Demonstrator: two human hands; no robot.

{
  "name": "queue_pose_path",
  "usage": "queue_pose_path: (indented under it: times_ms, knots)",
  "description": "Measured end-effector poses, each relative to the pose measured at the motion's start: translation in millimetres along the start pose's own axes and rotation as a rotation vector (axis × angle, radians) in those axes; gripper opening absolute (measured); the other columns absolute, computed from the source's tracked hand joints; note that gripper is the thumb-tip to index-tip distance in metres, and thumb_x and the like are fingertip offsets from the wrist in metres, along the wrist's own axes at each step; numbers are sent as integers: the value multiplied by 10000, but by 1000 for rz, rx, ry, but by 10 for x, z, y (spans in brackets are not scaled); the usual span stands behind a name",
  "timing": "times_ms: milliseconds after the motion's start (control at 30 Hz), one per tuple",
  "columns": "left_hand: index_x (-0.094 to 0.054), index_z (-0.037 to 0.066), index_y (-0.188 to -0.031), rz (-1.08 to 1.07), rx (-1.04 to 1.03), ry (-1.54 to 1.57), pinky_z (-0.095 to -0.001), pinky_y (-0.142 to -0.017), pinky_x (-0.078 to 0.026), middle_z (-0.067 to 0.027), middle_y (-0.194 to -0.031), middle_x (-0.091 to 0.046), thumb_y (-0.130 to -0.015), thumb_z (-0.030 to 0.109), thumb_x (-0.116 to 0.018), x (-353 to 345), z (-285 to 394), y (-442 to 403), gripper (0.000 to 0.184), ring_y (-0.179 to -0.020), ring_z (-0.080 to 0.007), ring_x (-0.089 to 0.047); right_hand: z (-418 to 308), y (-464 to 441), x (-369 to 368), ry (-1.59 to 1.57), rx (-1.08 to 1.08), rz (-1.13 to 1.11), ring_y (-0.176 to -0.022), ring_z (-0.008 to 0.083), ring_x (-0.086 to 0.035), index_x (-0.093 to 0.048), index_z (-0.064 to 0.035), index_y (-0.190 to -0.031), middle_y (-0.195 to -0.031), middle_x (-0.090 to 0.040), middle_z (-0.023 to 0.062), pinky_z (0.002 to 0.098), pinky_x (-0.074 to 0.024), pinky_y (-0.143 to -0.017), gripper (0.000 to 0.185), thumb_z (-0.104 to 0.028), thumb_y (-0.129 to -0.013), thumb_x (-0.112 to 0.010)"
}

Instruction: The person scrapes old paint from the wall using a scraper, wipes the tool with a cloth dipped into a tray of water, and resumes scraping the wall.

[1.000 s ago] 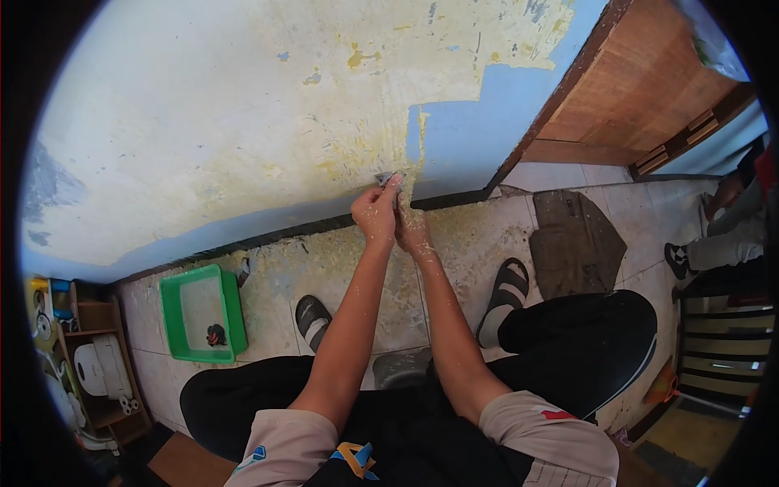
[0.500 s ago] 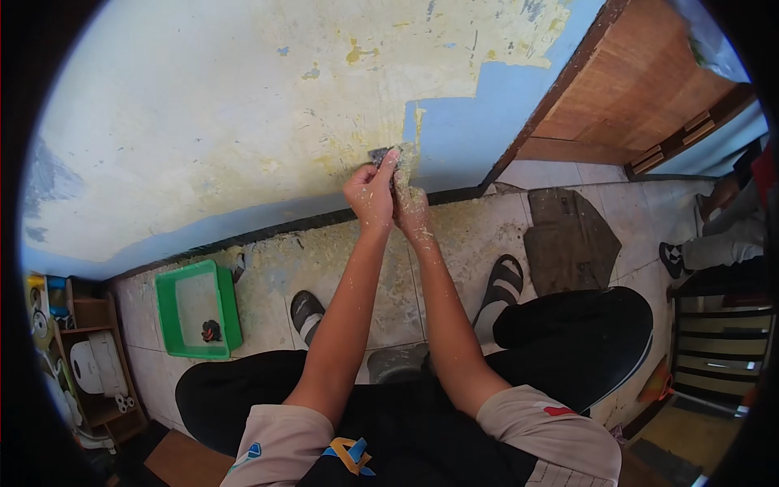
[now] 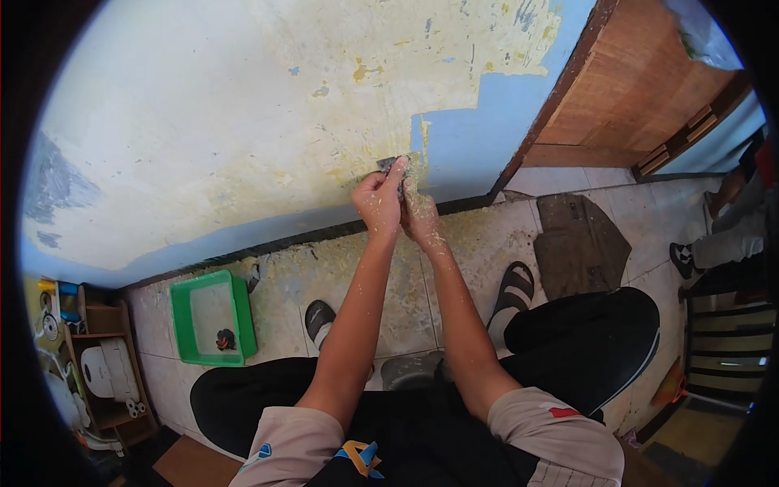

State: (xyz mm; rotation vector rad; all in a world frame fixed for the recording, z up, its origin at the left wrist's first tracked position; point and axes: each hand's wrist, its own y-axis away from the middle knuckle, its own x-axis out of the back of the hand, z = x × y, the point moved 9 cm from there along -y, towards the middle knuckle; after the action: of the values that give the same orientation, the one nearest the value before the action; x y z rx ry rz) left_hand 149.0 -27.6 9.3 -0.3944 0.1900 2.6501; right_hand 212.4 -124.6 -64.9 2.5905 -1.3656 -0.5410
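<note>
Low on the wall (image 3: pixel 243 138), where paint is stripped to patchy cream and yellow, both my hands are closed around one scraper (image 3: pixel 388 164). Its dark flat blade meets the wall beside a strip of blue paint (image 3: pixel 454 138). My left hand (image 3: pixel 378 201) grips it from the left, thumb and fingers up near the blade. Wrapped round it from the right is my right hand (image 3: pixel 420 213), dusted with pale paint flakes. Most of the handle is hidden by my fingers.
A green tray (image 3: pixel 178 325) with a small dark-and-red item stands on the flake-strewn tiles at left, near a shelf (image 3: pixel 101 325). A brown cloth (image 3: pixel 576 252) lies at right. Beyond it are another person's leg (image 3: pixel 726 247), a wooden door (image 3: pixel 596 89) and a slatted chair (image 3: pixel 730 333).
The view has shifted, so most things appear a little lower and further right. Both hands still hold the scraper against the wall, close to the same blue edge.
</note>
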Motion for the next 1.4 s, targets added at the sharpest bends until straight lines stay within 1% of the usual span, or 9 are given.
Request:
queue_pose_path:
  times_ms: [100, 433, 500, 600, 633, 700, 800, 1333, 1400]
  knots:
    - [-533, 39, -548, 19, -54, -76, -241, -482, -303, 55, -546, -449, -813, 226, -856, 68, -53, -31, 458, -519, -46, -361, -60, 24, -77, -243, 179, 176, -480, 123, -430, -612, -29, -711, -523, -479, 5, 317, -327, -459, 598, -546, -997, -524]
    - [-538, 64, -566, 60, 34, -234, -252, -453, -388, 16, -557, -508, -811, 265, -861, 373, -678, -19, 453, -478, -69, -443, 698, -99, 154, 16, 58, 43, -460, 132, -443, -637, -26, -720, -526, -505, 22, 327, -330, -450, 630, -591, -978, -532]
    - [-545, 60, -572, 66, 40, -258, -253, -454, -396, 10, -562, -518, -807, 272, -864, 389, -695, -36, 449, -480, -70, -449, 400, -44, 115, 233, 480, 41, -453, 126, -427, -642, -27, -724, -526, -502, 26, 326, -318, -440, 627, -588, -981, -528]
    - [-560, 58, -584, 64, 72, -253, -252, -454, -395, 5, -572, -531, -811, 264, -861, 360, -661, -18, 430, -479, -72, -451, 355, -33, 128, 303, 613, 132, -451, 112, -391, -640, -26, -728, -527, -481, 1, 310, -295, -432, 613, -574, -983, -537]
    - [-564, 54, -585, 57, 52, -228, -253, -453, -395, 8, -570, -527, -813, 259, -859, 345, -642, -33, 427, -481, -71, -447, 253, -8, 102, 298, 615, 129, -451, 112, -391, -640, -26, -728, -527, -481, 1, 310, -295, -432, 613, -574, -983, -537]
    - [-567, 50, -585, 60, 44, -215, -254, -453, -394, 12, -568, -522, -815, 255, -858, 387, -633, -5, 423, -483, -69, -443, 700, -120, 110, -21, 3, 25, -476, 103, -395, -641, -14, -754, -548, -489, 7, 315, -303, -438, 598, -551, -994, -531]
    - [-568, 40, -579, 81, -15, -247, -252, -449, -383, 19, -564, -514, -817, 243, -856, 327, -514, 8, 425, -487, -64, -427, 723, -122, 56, -211, -54, 21, -470, 104, -444, -640, -40, -776, -575, -523, 13, 313, -279, -422, 497, -479, -999, -575]
    - [-565, 24, -563, 24, -72, 11, -214, -481, -300, 36, -540, -507, -818, 196, -850, -47, 164, -9, 419, -504, -37, -373, -189, -27, -99, -72, 42, -19, -531, 101, -481, -653, -26, -801, -610, -558, 30, 308, -371, -485, 543, -521, -997, -545]
    - [-568, 22, -567, 28, -133, -52, -220, -483, -304, 37, -541, -510, -815, 202, -854, -12, 147, -71, 420, -501, -40, -377, -380, 91, -117, -150, 191, 160, -513, 115, -486, -636, -19, -796, -606, -554, 27, 316, -375, -476, 551, -527, -991, -551]
